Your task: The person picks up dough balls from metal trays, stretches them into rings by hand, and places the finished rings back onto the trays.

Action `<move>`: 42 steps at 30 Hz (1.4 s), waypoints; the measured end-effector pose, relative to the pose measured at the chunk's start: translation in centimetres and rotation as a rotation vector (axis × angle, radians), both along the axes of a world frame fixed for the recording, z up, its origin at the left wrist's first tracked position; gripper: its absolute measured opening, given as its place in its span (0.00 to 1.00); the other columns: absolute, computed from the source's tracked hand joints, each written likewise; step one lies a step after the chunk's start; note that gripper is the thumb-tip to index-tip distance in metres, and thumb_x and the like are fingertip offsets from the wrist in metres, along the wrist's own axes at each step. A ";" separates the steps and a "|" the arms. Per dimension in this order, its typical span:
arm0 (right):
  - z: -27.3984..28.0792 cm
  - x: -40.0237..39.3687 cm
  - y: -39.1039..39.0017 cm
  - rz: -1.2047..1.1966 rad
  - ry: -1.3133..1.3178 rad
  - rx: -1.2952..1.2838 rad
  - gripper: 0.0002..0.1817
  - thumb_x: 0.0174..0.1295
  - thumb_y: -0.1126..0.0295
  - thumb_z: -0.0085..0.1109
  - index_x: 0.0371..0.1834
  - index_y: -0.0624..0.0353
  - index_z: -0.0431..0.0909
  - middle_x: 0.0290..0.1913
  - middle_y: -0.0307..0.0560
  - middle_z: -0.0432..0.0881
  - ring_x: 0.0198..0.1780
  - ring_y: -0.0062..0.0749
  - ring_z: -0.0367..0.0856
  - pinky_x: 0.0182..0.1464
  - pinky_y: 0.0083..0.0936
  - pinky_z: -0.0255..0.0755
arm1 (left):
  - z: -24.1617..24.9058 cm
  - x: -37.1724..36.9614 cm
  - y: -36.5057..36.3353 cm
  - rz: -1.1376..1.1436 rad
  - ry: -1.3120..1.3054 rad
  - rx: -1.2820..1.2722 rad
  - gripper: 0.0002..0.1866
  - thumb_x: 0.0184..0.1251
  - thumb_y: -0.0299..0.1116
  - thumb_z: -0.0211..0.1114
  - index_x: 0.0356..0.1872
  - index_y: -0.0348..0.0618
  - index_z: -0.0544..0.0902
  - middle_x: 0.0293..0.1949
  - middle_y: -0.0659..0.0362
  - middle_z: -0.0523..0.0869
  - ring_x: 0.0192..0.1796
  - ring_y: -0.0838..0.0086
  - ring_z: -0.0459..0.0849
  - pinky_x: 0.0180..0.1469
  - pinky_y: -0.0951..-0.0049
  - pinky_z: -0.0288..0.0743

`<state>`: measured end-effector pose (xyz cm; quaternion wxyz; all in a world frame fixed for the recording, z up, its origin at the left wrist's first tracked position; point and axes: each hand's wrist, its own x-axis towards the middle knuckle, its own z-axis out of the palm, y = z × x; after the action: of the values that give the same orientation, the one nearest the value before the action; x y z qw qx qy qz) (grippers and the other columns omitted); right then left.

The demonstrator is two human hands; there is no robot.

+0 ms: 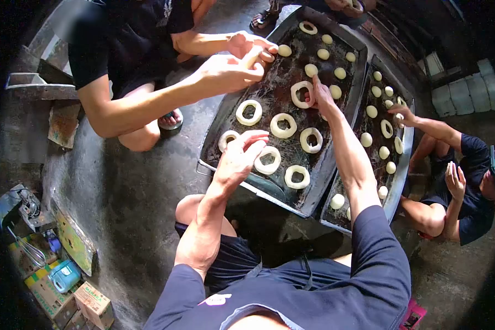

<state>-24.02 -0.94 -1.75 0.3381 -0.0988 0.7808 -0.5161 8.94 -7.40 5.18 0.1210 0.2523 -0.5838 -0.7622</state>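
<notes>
My left hand (241,157) is over the near left part of a dark baking tray (242,184), its fingers stretched out and holding nothing visible. It partly covers one dough ring (225,140), and another dough ring (267,160) lies by its fingertips. Farther up the tray, my right hand (324,96) has its index finger extended to a round dough ball (311,70), seemingly touching it. Its other fingers overlap the right side of a larger dough ring (300,94) and are partly hidden. More pale rings and balls of dough lie around both hands.
A second tray (327,212) with dough balls and rings stands close on the right, where another person's hand (404,115) reaches in. At upper left, a person's hands (239,66) hold a piece of dough. Boxes (93,302) and a whisk (30,250) are at lower left.
</notes>
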 end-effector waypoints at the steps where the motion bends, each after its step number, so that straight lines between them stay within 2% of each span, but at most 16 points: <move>1: -1.1 -0.8 0.3 0.029 0.095 0.053 0.30 0.68 0.40 0.41 0.44 0.59 0.75 0.27 0.44 0.77 0.28 0.29 0.77 0.33 0.27 0.71 | 0.1 0.1 0.0 0.045 -0.005 0.014 0.15 0.68 0.31 0.58 0.53 0.36 0.78 0.46 0.54 0.84 0.50 0.74 0.81 0.55 0.75 0.72; 3: -2.0 -2.4 1.4 0.052 0.190 0.115 0.31 0.68 0.41 0.40 0.48 0.60 0.75 0.29 0.48 0.79 0.29 0.36 0.79 0.36 0.31 0.73 | -0.3 0.1 0.2 0.065 0.040 0.054 0.15 0.68 0.31 0.58 0.53 0.36 0.78 0.47 0.52 0.84 0.51 0.73 0.81 0.55 0.75 0.72; 5: -2.0 -3.5 2.9 0.249 0.914 0.207 0.33 0.69 0.43 0.40 0.53 0.68 0.71 0.40 0.64 0.81 0.48 0.62 0.77 0.50 0.44 0.71 | 0.0 0.1 0.1 0.015 -0.016 -0.032 0.16 0.68 0.32 0.58 0.53 0.36 0.78 0.47 0.52 0.84 0.51 0.73 0.81 0.55 0.75 0.72; 7: 2.1 -1.1 4.4 0.111 0.856 0.405 0.27 0.69 0.51 0.41 0.57 0.66 0.69 0.49 0.69 0.78 0.54 0.61 0.76 0.56 0.46 0.69 | -0.3 -0.4 0.4 -0.007 -0.032 -0.049 0.16 0.68 0.32 0.59 0.53 0.36 0.78 0.47 0.53 0.84 0.51 0.73 0.81 0.56 0.74 0.72; 10: 0.4 -2.0 7.9 0.333 0.745 0.798 0.26 0.60 0.52 0.50 0.52 0.63 0.74 0.49 0.68 0.79 0.55 0.57 0.77 0.55 0.44 0.70 | -1.1 -1.7 1.3 -0.066 -0.026 -0.035 0.16 0.70 0.32 0.58 0.54 0.36 0.77 0.49 0.54 0.83 0.53 0.74 0.80 0.57 0.74 0.72; 13: -2.1 -0.1 9.9 0.250 0.873 0.488 0.20 0.55 0.55 0.59 0.38 0.63 0.73 0.40 0.62 0.81 0.45 0.54 0.80 0.47 0.41 0.72 | -1.4 -3.1 2.6 -0.166 -0.001 -0.160 0.16 0.69 0.31 0.58 0.54 0.36 0.76 0.49 0.53 0.83 0.53 0.74 0.79 0.56 0.74 0.71; 14: 0.0 2.1 9.6 0.231 0.730 0.416 0.16 0.54 0.62 0.59 0.36 0.65 0.71 0.37 0.63 0.80 0.41 0.56 0.79 0.46 0.42 0.72 | -1.7 -3.6 3.1 -0.151 -0.013 -0.203 0.16 0.68 0.31 0.58 0.54 0.36 0.76 0.50 0.53 0.82 0.53 0.73 0.79 0.56 0.74 0.71; 17: 2.4 8.6 10.8 0.139 0.305 -0.112 0.23 0.52 0.62 0.67 0.46 0.63 0.72 0.38 0.49 0.81 0.39 0.34 0.80 0.41 0.30 0.74 | -3.6 -5.1 4.7 -0.120 -0.128 -0.294 0.24 0.68 0.36 0.60 0.62 0.37 0.69 0.56 0.52 0.78 0.56 0.70 0.77 0.54 0.72 0.73; 19: 5.3 13.3 12.4 0.116 0.000 -0.253 0.25 0.53 0.65 0.70 0.51 0.62 0.71 0.39 0.43 0.80 0.40 0.23 0.78 0.42 0.23 0.74 | -3.1 -5.9 6.0 -0.101 -0.153 0.016 0.28 0.69 0.38 0.59 0.67 0.39 0.65 0.59 0.51 0.76 0.58 0.70 0.76 0.55 0.71 0.74; 22: 7.0 17.2 15.9 0.015 -0.208 -0.462 0.23 0.56 0.69 0.68 0.52 0.63 0.71 0.45 0.45 0.81 0.44 0.24 0.79 0.45 0.21 0.73 | -1.7 -6.7 8.3 -0.195 0.016 0.071 0.25 0.70 0.36 0.60 0.65 0.39 0.68 0.56 0.53 0.79 0.55 0.73 0.77 0.56 0.74 0.74; 24: 7.3 18.3 18.2 -0.034 -0.199 -0.605 0.21 0.57 0.74 0.64 0.52 0.64 0.70 0.45 0.45 0.80 0.45 0.23 0.79 0.49 0.22 0.73 | -1.2 -7.4 10.0 -0.251 0.135 0.093 0.25 0.66 0.30 0.64 0.64 0.39 0.70 0.43 0.60 0.84 0.45 0.77 0.81 0.52 0.77 0.74; 31: 8.8 15.9 24.7 -0.164 0.199 -0.387 0.23 0.50 0.79 0.58 0.51 0.64 0.67 0.34 0.43 0.79 0.35 0.21 0.78 0.38 0.21 0.74 | -0.1 -8.7 19.3 -0.353 0.106 0.000 0.29 0.53 0.22 0.59 0.61 0.37 0.66 0.51 0.56 0.78 0.52 0.75 0.77 0.56 0.76 0.71; 35: 7.7 17.3 27.1 0.080 0.433 0.003 0.14 0.55 0.71 0.53 0.45 0.64 0.71 0.36 0.53 0.82 0.40 0.37 0.83 0.44 0.28 0.77 | 2.0 -10.6 17.7 -0.217 0.308 0.359 0.31 0.53 0.23 0.60 0.61 0.34 0.64 0.40 0.54 0.81 0.43 0.75 0.80 0.48 0.76 0.77; 36: 8.1 16.7 27.6 0.076 0.349 -0.094 0.12 0.56 0.74 0.52 0.43 0.65 0.70 0.36 0.55 0.82 0.38 0.35 0.83 0.41 0.27 0.77 | 2.9 -10.5 18.6 -0.223 0.461 0.658 0.31 0.55 0.25 0.62 0.62 0.33 0.63 0.37 0.56 0.80 0.35 0.76 0.79 0.43 0.78 0.77; 39: 11.0 14.1 28.6 -0.322 -0.161 -0.679 0.12 0.54 0.84 0.49 0.43 0.67 0.69 0.35 0.54 0.81 0.34 0.29 0.83 0.33 0.22 0.79 | 1.9 -9.8 19.5 -0.608 -0.016 0.408 0.18 0.62 0.33 0.64 0.51 0.37 0.74 0.29 0.63 0.80 0.25 0.83 0.75 0.32 0.83 0.71; 42: 8.5 16.7 27.5 -0.191 -0.289 -0.756 0.09 0.63 0.70 0.56 0.41 0.64 0.72 0.31 0.44 0.78 0.29 0.22 0.76 0.32 0.18 0.74 | 3.7 -10.8 18.0 -0.417 0.208 0.394 0.12 0.64 0.33 0.65 0.44 0.40 0.77 0.28 0.65 0.81 0.27 0.83 0.77 0.31 0.82 0.73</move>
<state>-7.33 26.57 6.76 0.3348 -0.0696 0.4863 -0.8041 -1.86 10.61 8.86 -0.0303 0.0664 -0.4485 -0.8908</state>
